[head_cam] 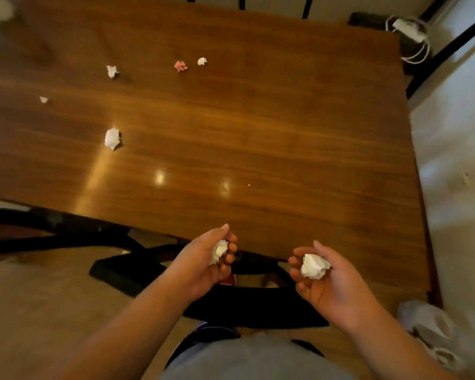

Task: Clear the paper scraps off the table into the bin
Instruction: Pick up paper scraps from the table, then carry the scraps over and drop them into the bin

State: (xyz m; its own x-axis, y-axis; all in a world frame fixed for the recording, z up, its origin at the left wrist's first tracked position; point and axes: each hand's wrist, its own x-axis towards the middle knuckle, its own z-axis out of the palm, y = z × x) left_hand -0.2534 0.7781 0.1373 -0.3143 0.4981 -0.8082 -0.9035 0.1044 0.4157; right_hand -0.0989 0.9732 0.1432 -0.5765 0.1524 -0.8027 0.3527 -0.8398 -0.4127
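both bare forearms reach forward from the bottom of the view, and both hands sit just off the near edge of the glossy brown wooden table (pixel 258 133), over the floor. the left hand (pixel 206 259) is turned palm inward and up, its fingers curled loosely around a small crumpled white paper ball (pixel 219 250) that rests against the fingertips; the thumb points toward the table. the right hand (pixel 324 278) lies palm up and cupped, fingers bent partway in, cradling a larger crumpled white paper wad (pixel 314 266) in the hollow of the palm. neither hand is clenched tight; each is half closed on its paper.

five more scraps lie on the tabletop, all on its left and far part, well apart from the hands. a chunky white crumpled scrap (pixel 112 138) sits left of centre. farther left is a tiny white paper bit (pixel 43 99). toward the far side lie a white twisted scrap (pixel 112 71), a pink crumpled paper scrap (pixel 180 66) and, just beside it on the right, a small round white paper scrap (pixel 202 61).

a pale, soft plastic bag (pixel 428 327) sits on the floor at the near right corner of the table, beside the right forearm; whether it serves as the bin i cannot tell. a white power strip with cable (pixel 409 30) lies on the floor at the far right.
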